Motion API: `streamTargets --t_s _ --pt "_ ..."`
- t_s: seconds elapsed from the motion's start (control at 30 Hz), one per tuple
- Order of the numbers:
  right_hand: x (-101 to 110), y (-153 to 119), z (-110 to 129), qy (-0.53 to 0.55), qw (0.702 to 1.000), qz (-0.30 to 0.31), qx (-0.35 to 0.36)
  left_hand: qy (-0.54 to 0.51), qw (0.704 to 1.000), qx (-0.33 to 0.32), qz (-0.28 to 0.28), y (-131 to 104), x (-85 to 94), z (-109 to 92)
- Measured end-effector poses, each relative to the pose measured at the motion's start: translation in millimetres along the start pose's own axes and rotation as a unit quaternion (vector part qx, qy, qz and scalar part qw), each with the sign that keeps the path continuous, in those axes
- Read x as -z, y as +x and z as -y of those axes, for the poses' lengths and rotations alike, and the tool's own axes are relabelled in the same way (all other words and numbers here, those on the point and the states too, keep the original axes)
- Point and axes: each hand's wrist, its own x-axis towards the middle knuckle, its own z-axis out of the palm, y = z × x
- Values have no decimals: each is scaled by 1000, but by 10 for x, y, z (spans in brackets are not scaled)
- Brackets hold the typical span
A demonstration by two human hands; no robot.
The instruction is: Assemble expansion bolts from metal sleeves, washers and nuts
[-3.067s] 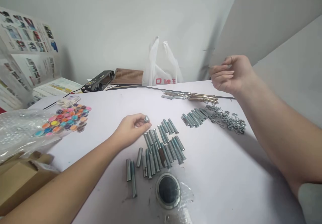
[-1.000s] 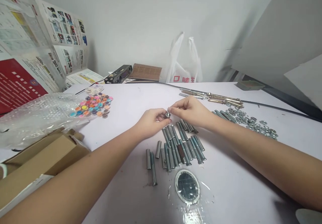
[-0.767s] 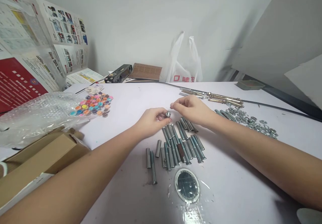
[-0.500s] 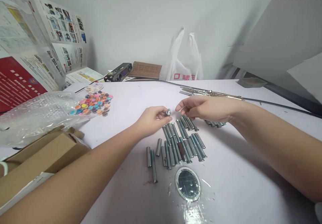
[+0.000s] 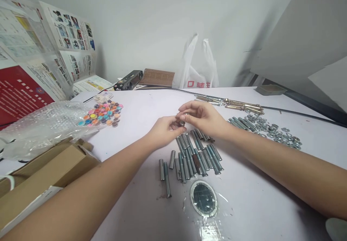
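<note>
My left hand [image 5: 162, 132] is closed around a metal bolt [image 5: 182, 123], whose end shows between thumb and forefinger. My right hand [image 5: 206, 120] meets it there, thumb and fingers pinched at the bolt's upper end; any small part between those fingers is too hidden to name. Just below both hands lie several metal sleeves [image 5: 172, 159] and flared bolts [image 5: 167, 181], in loose rows on the white table [image 5: 135, 212]. Beyond my right forearm is a scattered pile of washers and nuts [image 5: 279, 134], beside several more metal sleeves [image 5: 241, 123].
Brass-coloured assembled bolts [image 5: 244, 105] lie at the back right, near a shallow tray [image 5: 270, 89]. A round dark disc [image 5: 204, 198] is taped down in front. Coloured discs [image 5: 104, 113], bubble wrap [image 5: 54, 120] and a cardboard box [image 5: 62, 165] occupy the left. A plastic bag [image 5: 195, 73] stands behind.
My right hand has moved left from above the sleeves to the bolt in my left hand, and its fingers have closed there. The washer pile has come into view.
</note>
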Motion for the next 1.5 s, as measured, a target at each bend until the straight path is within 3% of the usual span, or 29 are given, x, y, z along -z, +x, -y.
streamTargets --t_s 0.13,0.33,0.6,0.8,0.97,1.17,1.5 --pt "-70 -1 -72 -21 999 28 21 -5 1000 1 8 -3 8 -16" --pt "-81 3 -120 -43 998 20 39 -30 999 13 23 10 28 -10" --pt "-3 -122 -220 -220 970 -7 102 -80 996 38 32 13 33 20" --pt "43 -150 -283 -206 964 -113 122 -70 995 65 34 2 41 2" --pt "33 -163 -252 -171 977 -32 123 -75 995 60 40 -4 41 -2" --pt "148 -247 -221 -89 970 -171 147 -66 995 69 37 -9 61 -35" --pt "58 -212 -317 -192 974 -8 116 -61 995 63 38 -2 49 -2"
